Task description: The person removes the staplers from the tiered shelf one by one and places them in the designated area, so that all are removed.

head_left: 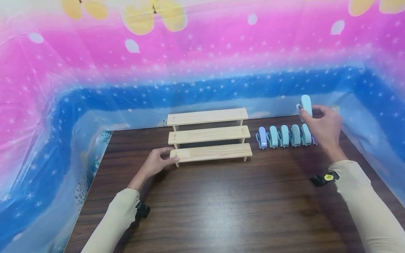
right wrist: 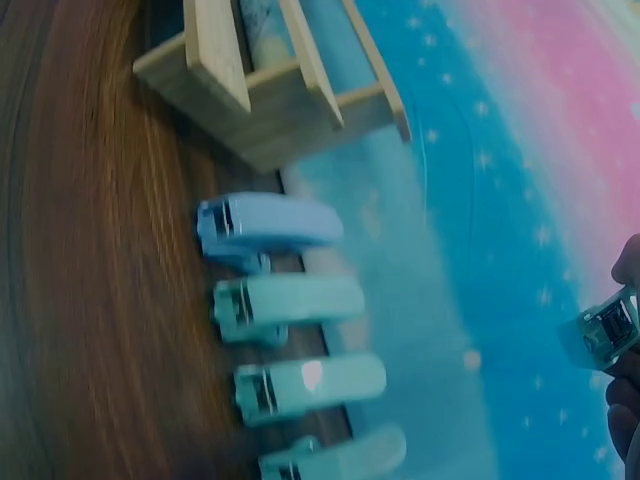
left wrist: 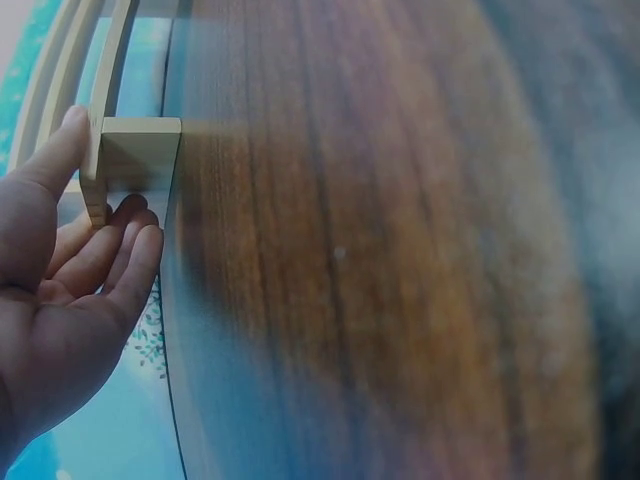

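Note:
My right hand (head_left: 327,124) grips a mint-green stapler (head_left: 306,105) by its side, raised above a row of staplers; in the right wrist view only the held stapler's end (right wrist: 608,328) and some fingers show at the right edge. At the left end of a three-step wooden rack (head_left: 210,153), my left hand (head_left: 155,161) holds the lowest step, thumb on top and fingers beneath. In the left wrist view, the left hand (left wrist: 70,270) has its thumb on the step's board, with fingers close to the rack's leg (left wrist: 143,155).
Right of the rack stand a lavender stapler (head_left: 262,137) and several green staplers (head_left: 284,136) side by side. A purple thing (head_left: 314,140) at the row's end is mostly hidden by the right hand. A patterned cloth (head_left: 202,63) hangs behind the brown wooden table (head_left: 215,203).

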The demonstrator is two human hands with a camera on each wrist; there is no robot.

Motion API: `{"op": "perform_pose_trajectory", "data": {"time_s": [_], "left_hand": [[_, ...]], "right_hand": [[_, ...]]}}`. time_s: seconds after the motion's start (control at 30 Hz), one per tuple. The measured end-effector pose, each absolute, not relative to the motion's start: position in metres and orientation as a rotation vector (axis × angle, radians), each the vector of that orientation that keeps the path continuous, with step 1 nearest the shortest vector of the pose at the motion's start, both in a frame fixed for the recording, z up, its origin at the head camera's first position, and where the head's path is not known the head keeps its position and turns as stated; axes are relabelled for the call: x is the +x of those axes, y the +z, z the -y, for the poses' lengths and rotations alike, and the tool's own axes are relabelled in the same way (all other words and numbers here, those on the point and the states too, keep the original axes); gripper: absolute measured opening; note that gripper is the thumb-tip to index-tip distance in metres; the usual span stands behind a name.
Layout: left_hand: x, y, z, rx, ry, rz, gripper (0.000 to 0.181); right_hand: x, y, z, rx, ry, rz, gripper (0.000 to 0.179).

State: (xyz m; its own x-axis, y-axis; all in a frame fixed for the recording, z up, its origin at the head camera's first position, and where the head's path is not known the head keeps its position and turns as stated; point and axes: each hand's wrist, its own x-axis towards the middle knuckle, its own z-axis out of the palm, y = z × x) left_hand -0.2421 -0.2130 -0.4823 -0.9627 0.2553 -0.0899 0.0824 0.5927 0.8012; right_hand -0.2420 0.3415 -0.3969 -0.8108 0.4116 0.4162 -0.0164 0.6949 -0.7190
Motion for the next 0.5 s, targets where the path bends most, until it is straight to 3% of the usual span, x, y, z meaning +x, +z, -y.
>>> {"op": "perform_pose_trajectory", "data": {"time_s": [0.5], "left_hand": [[-0.244, -0.485, 0.214, 0.270, 1.297, -2.629, 0.067]], "right_hand": [[-0.234, -0.408, -0.399, -0.445, 1.084, 2.389, 0.057]]}}
